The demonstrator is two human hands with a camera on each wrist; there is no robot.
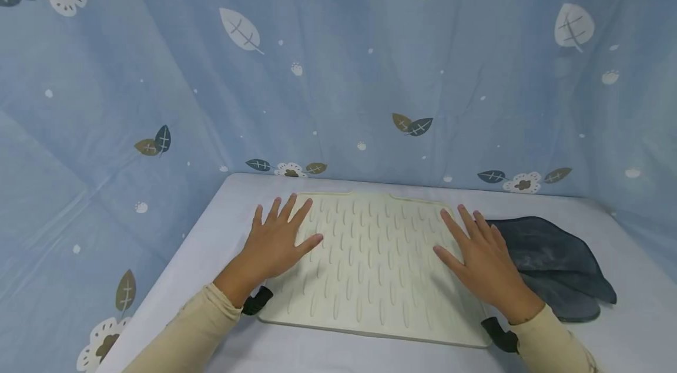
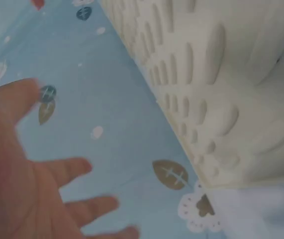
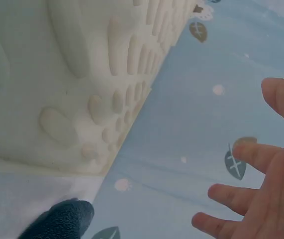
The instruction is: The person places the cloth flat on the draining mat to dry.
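A cream mat point(image 1: 365, 267) with rows of raised oval ridges lies flat on the white tabletop, resembling a drying mat. Over its left edge is my left hand point(image 1: 275, 244), fingers spread and nothing held. My right hand point(image 1: 483, 261) hovers over the right edge, also with fingers apart and holding nothing. In the left wrist view the ridged mat point(image 2: 221, 99) stands out to the right of the spread left hand point(image 2: 27, 184). The right wrist view has the mat point(image 3: 27, 124) on the left, apart from the right hand point(image 3: 271, 184).
Just right of the mat lies a dark grey-blue folded cloth point(image 1: 545, 249), partly behind the right hand; its fuzzy rounded end point(image 3: 62, 219) shows in the right wrist view. A blue curtain point(image 1: 338, 91) with leaves and flowers hangs behind and left of the white table point(image 1: 222, 226).
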